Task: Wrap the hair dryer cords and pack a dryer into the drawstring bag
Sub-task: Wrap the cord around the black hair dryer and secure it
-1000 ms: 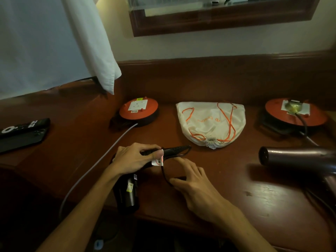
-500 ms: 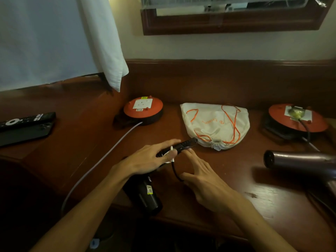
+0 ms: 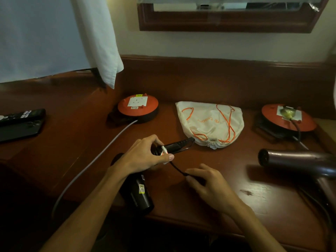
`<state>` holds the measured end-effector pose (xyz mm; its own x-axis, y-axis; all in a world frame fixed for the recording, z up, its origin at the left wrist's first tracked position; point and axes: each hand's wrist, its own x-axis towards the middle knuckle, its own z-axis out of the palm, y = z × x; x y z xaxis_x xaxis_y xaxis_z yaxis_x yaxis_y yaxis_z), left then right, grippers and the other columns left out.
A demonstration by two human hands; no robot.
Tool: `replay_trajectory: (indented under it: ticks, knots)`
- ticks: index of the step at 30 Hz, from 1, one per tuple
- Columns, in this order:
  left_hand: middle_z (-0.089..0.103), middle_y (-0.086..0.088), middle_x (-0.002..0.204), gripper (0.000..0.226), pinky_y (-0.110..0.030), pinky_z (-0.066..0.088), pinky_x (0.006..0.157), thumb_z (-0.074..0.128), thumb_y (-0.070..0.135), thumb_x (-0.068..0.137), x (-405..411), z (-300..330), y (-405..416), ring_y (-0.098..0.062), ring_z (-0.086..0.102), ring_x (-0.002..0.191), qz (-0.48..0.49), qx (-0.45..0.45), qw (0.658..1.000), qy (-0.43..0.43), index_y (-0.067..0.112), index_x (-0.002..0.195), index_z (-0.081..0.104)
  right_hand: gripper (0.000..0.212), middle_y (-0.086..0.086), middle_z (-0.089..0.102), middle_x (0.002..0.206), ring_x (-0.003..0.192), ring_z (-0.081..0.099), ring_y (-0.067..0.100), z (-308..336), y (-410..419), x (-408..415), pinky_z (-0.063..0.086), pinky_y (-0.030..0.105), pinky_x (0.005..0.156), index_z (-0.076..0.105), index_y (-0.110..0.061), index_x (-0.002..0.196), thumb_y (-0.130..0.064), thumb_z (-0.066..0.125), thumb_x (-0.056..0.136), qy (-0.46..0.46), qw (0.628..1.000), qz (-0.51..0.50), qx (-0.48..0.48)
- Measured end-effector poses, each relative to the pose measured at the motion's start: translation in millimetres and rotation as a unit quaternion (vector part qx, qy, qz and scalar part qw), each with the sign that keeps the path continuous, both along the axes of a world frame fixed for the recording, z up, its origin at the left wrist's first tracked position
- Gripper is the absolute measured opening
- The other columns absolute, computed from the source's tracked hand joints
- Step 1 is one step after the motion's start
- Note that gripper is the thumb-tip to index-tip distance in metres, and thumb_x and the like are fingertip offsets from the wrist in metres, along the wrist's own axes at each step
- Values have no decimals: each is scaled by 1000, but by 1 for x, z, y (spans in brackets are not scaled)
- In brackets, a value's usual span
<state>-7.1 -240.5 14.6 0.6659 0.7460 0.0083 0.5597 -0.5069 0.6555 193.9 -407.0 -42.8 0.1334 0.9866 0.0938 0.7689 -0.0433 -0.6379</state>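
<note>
A black hair dryer (image 3: pixel 138 193) lies on the wooden desk (image 3: pixel 209 197) with its barrel pointing toward me. My left hand (image 3: pixel 143 157) grips its handle (image 3: pixel 174 146), which points toward the bag. Its thin black cord (image 3: pixel 177 169) runs from under my thumb to my right hand (image 3: pixel 209 186), whose fingers pinch the cord on the desk. A white drawstring bag (image 3: pixel 209 122) with orange cords lies behind, its gathered mouth facing me. A second, purple-grey hair dryer (image 3: pixel 298 160) lies at the right.
Two orange cable reels sit at the back: the left reel (image 3: pixel 138 107) with a grey cable (image 3: pixel 94 160) running off the desk front, and the right reel (image 3: pixel 289 119) with a plug in it. A remote and dark phone (image 3: pixel 20 124) lie far left. A white cloth (image 3: pixel 98 37) hangs above.
My left hand has closed on the dryer handle again. My right hand slid back toward me and took hold of the cord on the desk.
</note>
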Motion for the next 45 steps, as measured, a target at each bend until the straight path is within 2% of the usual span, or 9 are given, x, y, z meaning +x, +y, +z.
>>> replay_trajectory:
  ticks: [5,9,14,18,20,24,32,39,45]
  knots:
    - [73,12,91,41,-36,54,78,83,57,73,-13,-1,3,-5,68,87,2,2,999,-49,33,96,60,49,0,58,109,90,68,20,13,22,-5,59,45,84,71,-34,118,-57,75,75,160,981,-10,-111]
    - [68,23,119,47,-21,46,93,75,52,86,-18,2,2,7,60,113,-27,-1,997,-77,45,130,60,36,1,54,109,109,51,21,20,41,-12,50,38,91,73,-28,114,-48,74,84,62,991,-31,-113]
    - [70,16,82,28,-13,43,60,73,56,86,-14,0,-1,1,64,74,-30,-17,997,-72,36,104,68,27,1,39,107,107,42,24,37,47,-14,46,36,79,72,-29,108,-44,75,87,-87,986,-111,-87]
    - [70,10,83,32,-15,45,61,74,58,83,-14,-1,1,-1,65,76,-22,-8,997,-70,35,103,67,29,4,49,116,89,65,27,35,52,-10,58,41,79,66,-31,97,-49,80,79,-13,982,-139,-124]
    - [70,14,86,36,-18,46,65,76,61,80,-18,-3,4,-2,65,82,-4,1,997,-78,36,103,66,37,14,64,111,76,70,25,32,52,-6,62,41,72,64,-21,102,-39,85,78,162,973,-117,-119]
    - [70,19,88,40,-13,42,68,79,61,76,-22,-6,2,0,64,88,4,15,995,-98,36,104,66,31,29,65,118,99,73,34,25,47,-10,59,44,93,61,-2,106,-19,77,85,552,823,-116,-72]
    - [71,17,91,44,-10,45,67,81,61,73,-23,-4,-1,4,64,87,6,12,994,-106,35,105,65,20,29,69,120,117,66,35,16,74,-31,51,39,96,62,12,111,7,61,91,716,672,-189,18]
    - [73,13,88,48,-20,51,70,82,62,71,-18,-5,2,1,68,85,28,4,994,-106,35,104,61,40,24,73,113,108,73,31,22,67,-24,55,40,98,62,12,121,8,73,83,610,771,-174,59]
    - [69,15,93,47,-20,48,68,79,67,72,-14,-8,1,-3,66,87,23,11,996,-88,38,103,58,29,26,74,107,97,75,32,23,70,-24,60,39,89,67,13,109,11,74,81,598,773,-206,50]
